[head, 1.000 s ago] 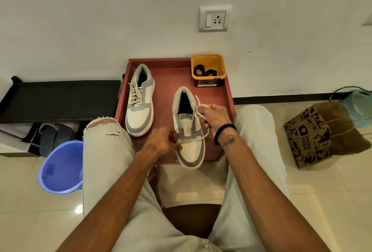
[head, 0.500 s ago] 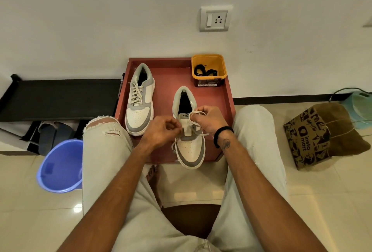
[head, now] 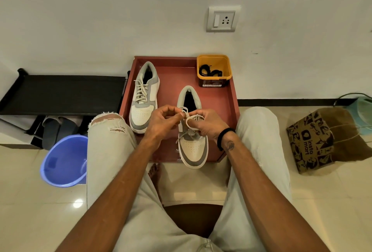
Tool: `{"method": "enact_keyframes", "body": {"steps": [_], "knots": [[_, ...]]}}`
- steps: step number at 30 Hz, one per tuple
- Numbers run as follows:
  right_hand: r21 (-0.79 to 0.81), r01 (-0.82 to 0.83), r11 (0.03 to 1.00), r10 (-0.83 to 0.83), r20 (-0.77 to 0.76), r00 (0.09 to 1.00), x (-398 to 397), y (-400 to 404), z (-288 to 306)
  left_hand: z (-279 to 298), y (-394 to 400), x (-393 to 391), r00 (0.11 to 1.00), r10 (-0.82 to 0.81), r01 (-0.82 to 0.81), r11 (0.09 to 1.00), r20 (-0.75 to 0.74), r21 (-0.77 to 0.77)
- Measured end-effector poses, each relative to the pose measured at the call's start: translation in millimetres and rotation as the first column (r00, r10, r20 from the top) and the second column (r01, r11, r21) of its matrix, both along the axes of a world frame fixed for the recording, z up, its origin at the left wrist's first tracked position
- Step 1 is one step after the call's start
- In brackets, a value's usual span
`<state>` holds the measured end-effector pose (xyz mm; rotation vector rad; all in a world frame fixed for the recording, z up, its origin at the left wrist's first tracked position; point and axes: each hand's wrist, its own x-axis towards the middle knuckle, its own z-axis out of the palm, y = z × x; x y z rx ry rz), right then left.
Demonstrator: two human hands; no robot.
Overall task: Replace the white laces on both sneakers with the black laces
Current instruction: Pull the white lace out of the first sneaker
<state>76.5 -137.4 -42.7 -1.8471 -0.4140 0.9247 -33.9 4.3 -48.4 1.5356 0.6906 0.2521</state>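
Note:
Two white and grey sneakers stand on a red tray (head: 231, 98). The left sneaker (head: 144, 98) is fully laced in white. The right sneaker (head: 193, 149) lies nearer to me, its toe over the tray's front edge. Over its tongue my left hand (head: 163, 123) pinches the white lace (head: 189, 116), and my right hand (head: 209, 124) holds a gathered loop of the same lace. Black laces (head: 211, 72) lie coiled in an orange tub (head: 214, 60) at the tray's back right corner.
A blue bucket (head: 64, 161) stands on the floor at the left, beside a low black rack (head: 62, 92) with slippers under it. A brown paper bag (head: 318, 139) sits at the right. My knees flank the tray, which stands against the wall.
My left hand rose from the sneaker's toe area to the tongue and met my right hand. The lace loop was drawn further out of the eyelets.

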Motion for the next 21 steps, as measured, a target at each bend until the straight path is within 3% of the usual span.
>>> {"method": "enact_keyframes", "body": {"steps": [3,7,12,15,18,21], "knots": [[-0.001,0.019,1.0,-0.019,-0.012,1.0,-2,3,0,1,1,0,1.0,0.027,-0.027,1.0,-0.01,-0.007],[0.054,0.073,0.996,-0.07,-0.048,0.996,-2,4,-1,4,1,1,0.998,-0.052,0.05,0.996,-0.024,-0.079],[0.319,0.35,0.881,-0.222,-0.373,0.901,1,4,7,7,-7,3,0.98,-0.171,0.156,0.977,-0.1,-0.145],[0.377,0.453,0.808,-0.278,-0.435,0.857,5,2,8,7,-8,2,0.939,-0.313,0.291,0.945,-0.145,-0.152],[0.36,0.509,0.782,-0.389,-0.357,0.85,10,0,4,4,-7,1,0.921,-0.35,0.341,0.937,-0.173,-0.079],[0.252,0.463,0.85,-0.462,-0.068,0.884,15,-1,-7,1,0,0,0.952,-0.258,0.255,0.966,-0.161,-0.039]]}}
